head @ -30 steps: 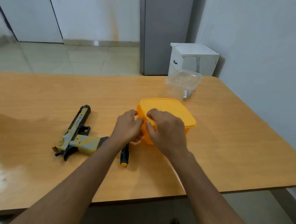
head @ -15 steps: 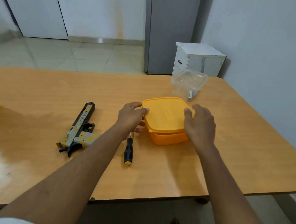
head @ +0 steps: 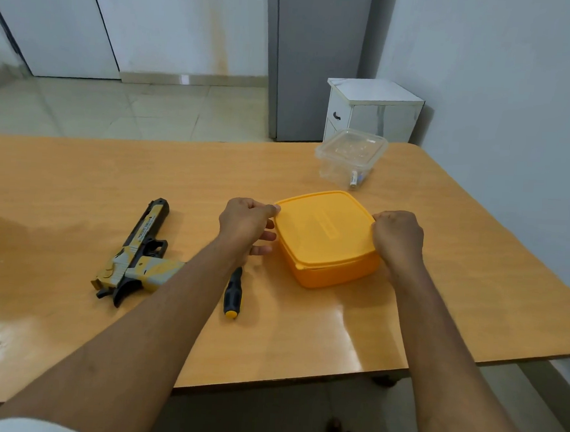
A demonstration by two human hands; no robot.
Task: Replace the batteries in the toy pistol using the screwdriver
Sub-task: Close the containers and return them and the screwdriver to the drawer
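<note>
Head view: both hands (head: 247,225) (head: 397,237) now curled on orange lid (head: 323,230) corners.

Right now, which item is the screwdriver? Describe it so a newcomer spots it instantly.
Start at the wooden table and find the orange box held by both hands. Just left of the box, below the left hand, lies the screwdriver. It is the slim black stick with a yellow end cap, far smaller than the toy pistol further left.

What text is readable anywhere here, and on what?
Toy pistol: a line of dark print along the barrel, too small and blurred to read.
Orange box lid: a faint embossed strip, illegible.
Battery in the clear container: label markings, too small to read.
Nothing else bears text.
</note>
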